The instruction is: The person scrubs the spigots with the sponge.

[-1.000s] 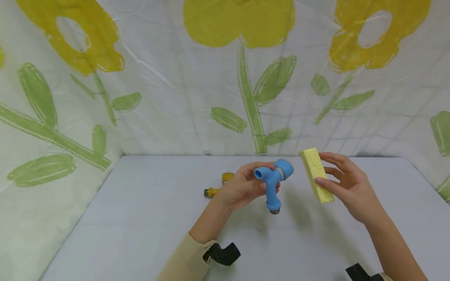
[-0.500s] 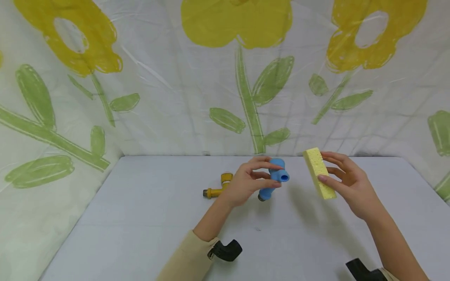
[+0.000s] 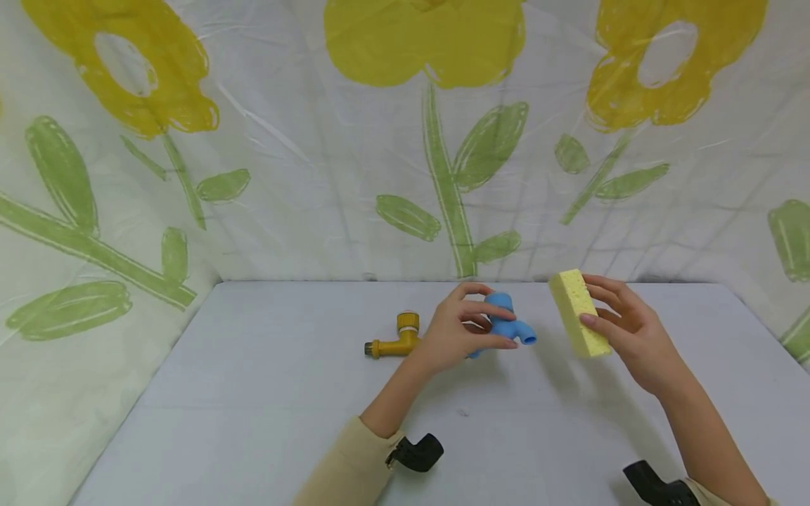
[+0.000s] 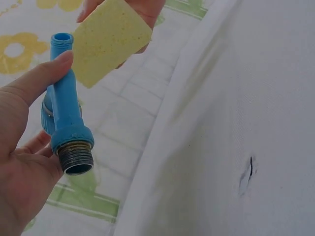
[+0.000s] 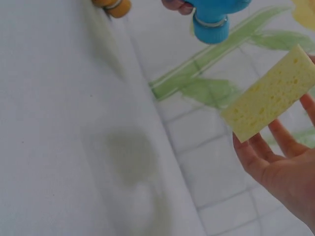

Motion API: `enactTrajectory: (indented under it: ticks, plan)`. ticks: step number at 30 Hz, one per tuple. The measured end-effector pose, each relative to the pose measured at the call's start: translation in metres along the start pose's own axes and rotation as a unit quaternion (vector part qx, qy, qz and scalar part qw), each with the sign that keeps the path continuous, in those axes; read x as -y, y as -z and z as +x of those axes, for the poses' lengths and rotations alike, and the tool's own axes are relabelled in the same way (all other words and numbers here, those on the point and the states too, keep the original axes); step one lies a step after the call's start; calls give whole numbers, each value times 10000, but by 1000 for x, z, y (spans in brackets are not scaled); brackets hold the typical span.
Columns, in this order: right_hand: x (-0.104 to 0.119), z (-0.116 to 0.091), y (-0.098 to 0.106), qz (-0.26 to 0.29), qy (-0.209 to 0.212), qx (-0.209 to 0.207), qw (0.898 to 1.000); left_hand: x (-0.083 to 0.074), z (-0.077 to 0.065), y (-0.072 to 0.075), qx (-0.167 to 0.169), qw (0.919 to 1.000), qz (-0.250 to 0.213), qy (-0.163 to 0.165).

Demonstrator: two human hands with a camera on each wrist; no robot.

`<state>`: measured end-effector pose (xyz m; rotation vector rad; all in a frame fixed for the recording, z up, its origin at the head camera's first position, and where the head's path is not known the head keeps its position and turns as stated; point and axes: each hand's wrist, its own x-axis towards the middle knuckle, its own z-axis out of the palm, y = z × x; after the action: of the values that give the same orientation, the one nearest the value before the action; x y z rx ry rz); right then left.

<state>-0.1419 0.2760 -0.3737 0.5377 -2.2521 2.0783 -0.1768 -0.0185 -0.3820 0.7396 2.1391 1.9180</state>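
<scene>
My left hand (image 3: 460, 326) holds a blue plastic tap (image 3: 504, 325) between thumb and fingers, raised over the table. In the left wrist view the tap (image 4: 67, 105) shows its threaded metal end (image 4: 76, 158) pointing down, with the thumb pressed along its side. To the right, my right hand (image 3: 633, 336) grips a pale yellow sponge (image 3: 579, 313) by its right side, thumb on the front face. In the right wrist view the fingers (image 5: 285, 140) lie along the sponge's (image 5: 273, 96) lower edge. A gap separates tap and sponge in the head view.
A yellow tap (image 3: 399, 344) lies on the white table (image 3: 253, 365) just left of my left hand, partly hidden behind it. Behind the table hangs a pale sheet (image 3: 304, 176) printed with yellow flowers. A small dark mark (image 4: 251, 167) shows on the cloth.
My left hand has turned the blue tap over, so its spout swung from pointing left to pointing right. The right hand and sponge shifted slightly right.
</scene>
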Motion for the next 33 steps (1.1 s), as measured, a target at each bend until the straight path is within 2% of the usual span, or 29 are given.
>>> enactTrajectory:
  ticks: [5,10,14,21,29,33]
  plan:
    - [-10,0,5,127,-226,28,9997,4,3,-4,75,9974,679,-243]
    - [-21,0,8,413,-336,22,9986,8,5,-5,199,9923,1157,-402]
    - [-29,0,11,608,-394,-4,9974,11,8,-6,276,9897,1351,-387]
    - [-39,0,18,747,-439,31,9962,22,11,-8,416,9865,1578,-148]
    - [-48,-3,24,882,-773,-7,9931,34,14,-11,574,9802,1875,-281]
    - [-51,-3,27,1057,-858,4,9907,37,16,-14,649,9775,1996,-224]
